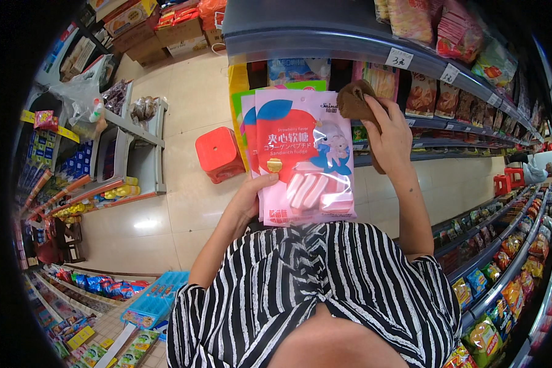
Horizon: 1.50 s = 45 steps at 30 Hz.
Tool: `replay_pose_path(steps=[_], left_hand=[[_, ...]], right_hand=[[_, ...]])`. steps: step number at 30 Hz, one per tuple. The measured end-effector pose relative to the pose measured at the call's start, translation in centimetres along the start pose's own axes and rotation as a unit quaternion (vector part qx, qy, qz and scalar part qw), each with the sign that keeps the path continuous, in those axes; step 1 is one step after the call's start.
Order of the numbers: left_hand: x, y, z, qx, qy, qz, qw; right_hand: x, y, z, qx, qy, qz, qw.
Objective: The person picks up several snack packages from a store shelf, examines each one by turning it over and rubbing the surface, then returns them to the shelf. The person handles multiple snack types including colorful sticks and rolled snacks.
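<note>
Several flat candy bags are held upright in a stack by my left hand [257, 191], its thumb on the front one. That front bag is a pink pouch of strawberry sandwich fudge [303, 156] with a clear part showing the sweets; pink, green and yellow packages show behind it. My right hand [388, 135] grips a brown cloth [356, 103] at the bag's upper right corner. Whether the cloth touches the bag, I cannot tell. The lower fingers of my left hand are hidden behind the stack.
Ahead stands a grey shelf unit [303, 41] with packaged snacks and price tags. A red plastic stool [218, 154] is on the tiled floor left of the bags. Snack shelves [483, 276] run along the right. A blue tray [158, 299] lies lower left. A person [536, 172] is far right.
</note>
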<state>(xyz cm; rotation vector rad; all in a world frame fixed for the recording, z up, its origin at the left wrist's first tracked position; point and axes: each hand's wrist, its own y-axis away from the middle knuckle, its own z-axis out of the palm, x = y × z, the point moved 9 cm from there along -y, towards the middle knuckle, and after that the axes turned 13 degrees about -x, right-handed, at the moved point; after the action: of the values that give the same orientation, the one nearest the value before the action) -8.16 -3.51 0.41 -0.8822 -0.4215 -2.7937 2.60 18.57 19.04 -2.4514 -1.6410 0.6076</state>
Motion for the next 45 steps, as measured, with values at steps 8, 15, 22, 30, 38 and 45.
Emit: replay_pose_path(steps=[8, 15, 22, 30, 38, 45], left_hand=[[0.2, -0.2, 1.7, -0.010, 0.016, -0.008, 1.000], [0.1, 0.4, 0.0, 0.014, -0.043, -0.002, 0.999], [0.2, 0.7, 0.2, 0.007, -0.021, 0.007, 1.000], [-0.3, 1.3, 0.2, 0.025, 0.035, -0.023, 0.999], [0.1, 0.3, 1.4, -0.019, 0.022, -0.035, 0.999], [-0.4, 0.5, 0.0, 0.035, -0.014, -0.032, 0.999]], right_hand=[[-13.0, 2.0, 2.3, -0.131, -0.058, -0.279, 0.950], [-3.8, -2.1, 2.4, -0.065, 0.008, -0.076, 0.995], [4.6, -0.1, 2.5, -0.015, -0.148, 0.082, 0.985], [0.1, 2.9, -0.2, -0.014, -0.315, -0.056, 0.947], [-12.0, 4.4, 1.3, -0.221, -0.115, -0.254, 0.935], [-0.6, 1.4, 3.5, -0.077, -0.081, -0.037, 0.993]])
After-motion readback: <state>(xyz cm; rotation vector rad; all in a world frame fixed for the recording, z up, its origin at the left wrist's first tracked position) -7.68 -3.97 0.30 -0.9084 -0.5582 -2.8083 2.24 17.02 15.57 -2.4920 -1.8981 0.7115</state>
